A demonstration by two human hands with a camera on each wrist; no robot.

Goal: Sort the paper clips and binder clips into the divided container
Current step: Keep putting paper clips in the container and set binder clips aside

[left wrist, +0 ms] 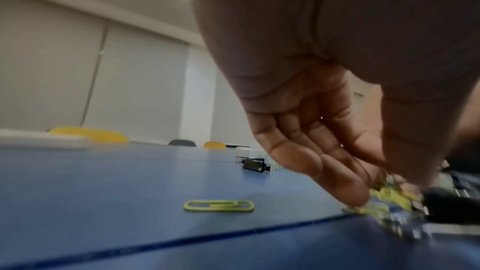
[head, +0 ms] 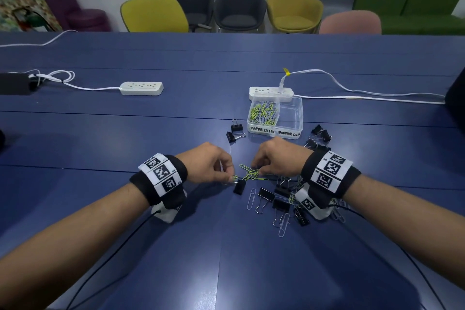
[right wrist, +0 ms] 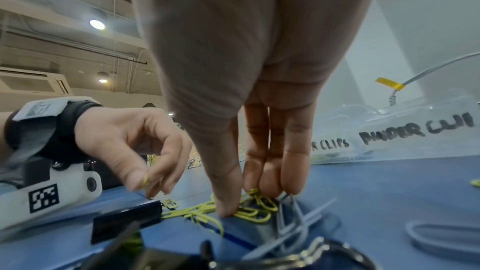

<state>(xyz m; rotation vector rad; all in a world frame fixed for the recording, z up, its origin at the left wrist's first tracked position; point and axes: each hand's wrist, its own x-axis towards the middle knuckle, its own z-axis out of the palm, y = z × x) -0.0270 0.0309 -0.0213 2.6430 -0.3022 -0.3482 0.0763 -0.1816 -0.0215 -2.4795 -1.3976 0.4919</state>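
Observation:
A clear divided container (head: 289, 131) stands mid-table; its left compartment holds green and silver paper clips (head: 264, 113), and the right one, labelled for binder clips, looks empty. In front lies a mixed pile of black binder clips (head: 281, 199) and silver paper clips (head: 251, 198). My left hand (head: 230, 175) pinches one green paper clip (right wrist: 145, 181) just above the table. My right hand (head: 258, 170) pinches a cluster of green paper clips (right wrist: 254, 210) on the table with thumb and fingers. A black binder clip (head: 239, 186) lies under the left fingertips. A lone green clip (left wrist: 218, 205) lies left.
Two binder clips (head: 236, 131) lie left of the container and several more (head: 320, 133) to its right. Behind it sit two white power strips (head: 141, 88) (head: 271, 92) with cables (head: 352, 94). Chairs line the far table edge.

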